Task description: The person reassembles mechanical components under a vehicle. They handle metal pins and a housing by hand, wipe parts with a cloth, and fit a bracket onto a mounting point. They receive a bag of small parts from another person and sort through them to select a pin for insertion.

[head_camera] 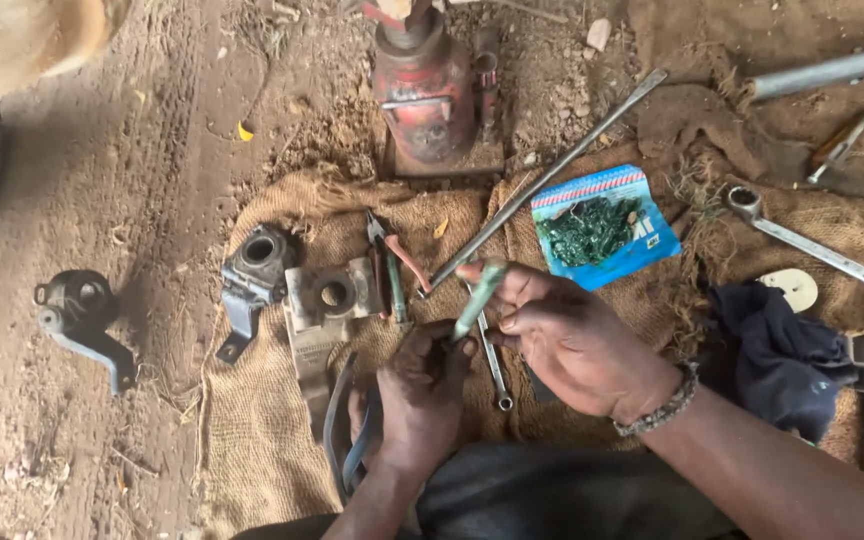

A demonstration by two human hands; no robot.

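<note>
While the left hand closes round its lower end, the right hand pinches the top of a thin greenish rod, tilted up-right above the burlap sack, near pliers.

Both hands meet over a burlap sack on the dirt. The left hand grips the lower end of a green-smeared rod; the right hand pinches its upper end. Just beyond lie pliers, a long bar and a blue packet. A red jack stands farther off. A wrench lies under the hands.
</note>
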